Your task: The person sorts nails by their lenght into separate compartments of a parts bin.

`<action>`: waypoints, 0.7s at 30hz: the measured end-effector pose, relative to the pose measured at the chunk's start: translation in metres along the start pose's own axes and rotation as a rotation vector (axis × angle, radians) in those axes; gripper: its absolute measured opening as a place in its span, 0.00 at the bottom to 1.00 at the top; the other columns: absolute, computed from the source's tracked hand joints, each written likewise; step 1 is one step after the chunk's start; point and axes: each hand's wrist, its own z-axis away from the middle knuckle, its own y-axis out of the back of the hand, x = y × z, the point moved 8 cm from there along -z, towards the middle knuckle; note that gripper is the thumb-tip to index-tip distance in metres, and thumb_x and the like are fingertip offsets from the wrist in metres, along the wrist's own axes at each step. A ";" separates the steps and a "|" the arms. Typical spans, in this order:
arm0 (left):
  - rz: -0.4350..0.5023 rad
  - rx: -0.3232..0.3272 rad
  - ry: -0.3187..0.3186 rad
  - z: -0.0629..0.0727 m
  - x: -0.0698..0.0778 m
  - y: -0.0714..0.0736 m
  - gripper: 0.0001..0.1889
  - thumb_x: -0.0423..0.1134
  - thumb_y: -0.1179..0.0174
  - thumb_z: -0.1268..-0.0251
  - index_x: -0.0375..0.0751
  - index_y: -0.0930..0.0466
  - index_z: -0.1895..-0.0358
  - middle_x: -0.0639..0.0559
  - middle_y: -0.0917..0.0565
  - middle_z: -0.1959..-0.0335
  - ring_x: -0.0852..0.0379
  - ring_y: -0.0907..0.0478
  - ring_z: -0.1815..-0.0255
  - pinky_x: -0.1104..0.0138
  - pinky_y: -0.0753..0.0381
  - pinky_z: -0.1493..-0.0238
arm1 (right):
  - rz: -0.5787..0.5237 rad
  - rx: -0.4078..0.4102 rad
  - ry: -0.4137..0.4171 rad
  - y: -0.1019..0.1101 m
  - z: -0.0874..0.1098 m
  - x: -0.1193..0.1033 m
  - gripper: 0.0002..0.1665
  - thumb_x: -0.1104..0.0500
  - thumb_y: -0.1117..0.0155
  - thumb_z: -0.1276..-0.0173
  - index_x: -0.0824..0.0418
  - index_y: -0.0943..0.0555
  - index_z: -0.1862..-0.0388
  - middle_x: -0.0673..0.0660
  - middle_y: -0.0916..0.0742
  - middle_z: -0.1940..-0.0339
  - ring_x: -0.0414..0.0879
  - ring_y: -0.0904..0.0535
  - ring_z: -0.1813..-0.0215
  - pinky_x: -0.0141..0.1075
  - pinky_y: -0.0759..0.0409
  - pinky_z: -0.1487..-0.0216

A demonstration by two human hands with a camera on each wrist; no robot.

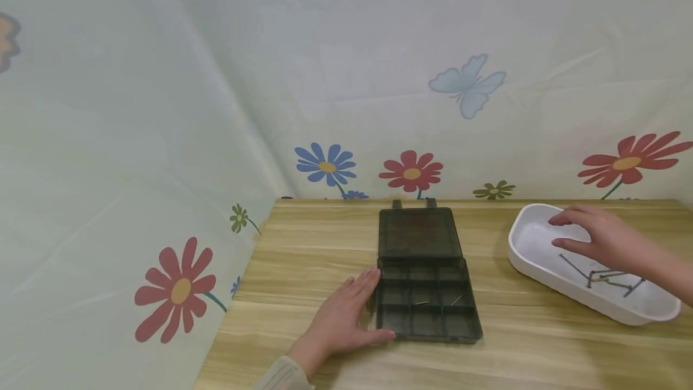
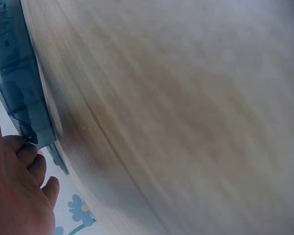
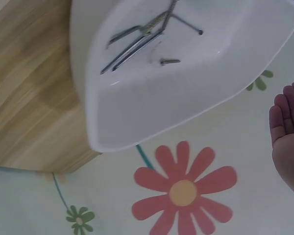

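A dark translucent compartment box (image 1: 426, 300) lies on the table with its lid (image 1: 419, 232) folded back. Two thin metal pieces lie in separate compartments of its middle row. My left hand (image 1: 346, 318) rests against the box's left side, fingers extended along it and the thumb at the near corner; the left wrist view catches the fingertips by the box's end. Over the white tray (image 1: 568, 294) hovers my right hand (image 1: 606, 236), thumb and forefinger apart, with nothing between them. Several long screws (image 3: 142, 44) and a short screw (image 3: 169, 61) lie inside the tray.
The wood-grain table (image 1: 319, 233) ends at the back against a white sheet (image 1: 379, 47) printed with flowers and a butterfly. Another stretch of the sheet rises along the table's left edge. Two latch tabs stick out from the lid's far edge.
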 end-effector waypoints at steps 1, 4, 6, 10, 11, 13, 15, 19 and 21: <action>-0.003 0.001 0.001 0.000 0.000 0.000 0.61 0.82 0.44 0.37 0.46 0.50 0.12 0.53 0.44 0.12 0.58 0.48 0.12 0.56 0.46 0.13 | 0.005 -0.004 -0.006 -0.001 0.001 0.003 0.26 0.61 0.10 0.51 0.60 0.10 0.53 0.51 0.10 0.55 0.55 0.13 0.52 0.25 0.17 0.53; -0.010 0.002 0.001 0.000 -0.001 0.000 0.61 0.82 0.44 0.38 0.46 0.50 0.12 0.54 0.44 0.12 0.58 0.48 0.12 0.56 0.45 0.13 | 0.024 -0.013 -0.032 -0.004 0.006 0.014 0.25 0.61 0.10 0.52 0.63 0.10 0.54 0.54 0.10 0.56 0.57 0.13 0.51 0.40 0.13 0.54; -0.012 0.001 0.002 0.000 -0.001 0.000 0.61 0.82 0.44 0.38 0.46 0.50 0.11 0.54 0.45 0.12 0.58 0.48 0.12 0.56 0.45 0.13 | 0.022 -0.023 -0.052 -0.007 0.010 0.020 0.25 0.62 0.11 0.51 0.65 0.10 0.54 0.58 0.10 0.56 0.60 0.14 0.51 0.51 0.13 0.53; -0.011 -0.003 0.006 0.000 -0.001 0.000 0.61 0.83 0.44 0.38 0.47 0.50 0.11 0.54 0.45 0.12 0.58 0.48 0.12 0.56 0.46 0.13 | 0.017 -0.050 -0.079 -0.012 0.017 0.032 0.27 0.62 0.11 0.51 0.69 0.11 0.52 0.61 0.10 0.57 0.62 0.14 0.54 0.61 0.13 0.55; -0.009 -0.003 0.006 0.000 -0.001 -0.001 0.61 0.82 0.44 0.38 0.47 0.50 0.11 0.54 0.45 0.12 0.58 0.48 0.12 0.56 0.45 0.13 | 0.015 -0.063 -0.090 -0.014 0.019 0.035 0.28 0.62 0.11 0.51 0.70 0.11 0.51 0.62 0.10 0.57 0.61 0.14 0.55 0.62 0.13 0.55; -0.009 -0.005 0.007 0.000 -0.001 -0.001 0.61 0.82 0.44 0.38 0.47 0.50 0.11 0.54 0.45 0.12 0.58 0.48 0.12 0.56 0.45 0.13 | 0.025 -0.082 -0.105 -0.018 0.022 0.040 0.28 0.61 0.11 0.49 0.70 0.11 0.51 0.61 0.10 0.58 0.59 0.13 0.57 0.60 0.12 0.56; -0.010 -0.007 0.008 0.000 -0.001 -0.001 0.61 0.83 0.44 0.38 0.47 0.50 0.11 0.54 0.45 0.12 0.58 0.48 0.12 0.56 0.45 0.13 | 0.017 -0.126 -0.137 -0.022 0.025 0.046 0.28 0.60 0.13 0.46 0.72 0.12 0.49 0.63 0.10 0.58 0.59 0.13 0.56 0.60 0.12 0.55; -0.014 -0.005 0.007 0.000 -0.001 -0.001 0.61 0.83 0.45 0.38 0.47 0.50 0.11 0.54 0.45 0.12 0.58 0.48 0.12 0.56 0.46 0.13 | -0.021 -0.226 -0.216 -0.033 0.032 0.059 0.31 0.58 0.16 0.40 0.77 0.15 0.45 0.69 0.11 0.54 0.63 0.14 0.54 0.66 0.13 0.50; -0.013 -0.001 0.005 0.000 -0.001 -0.001 0.61 0.83 0.45 0.37 0.47 0.50 0.11 0.54 0.45 0.12 0.58 0.48 0.12 0.56 0.46 0.13 | -0.033 -0.262 -0.242 -0.037 0.036 0.065 0.32 0.57 0.17 0.38 0.78 0.17 0.44 0.71 0.12 0.54 0.65 0.15 0.54 0.67 0.14 0.49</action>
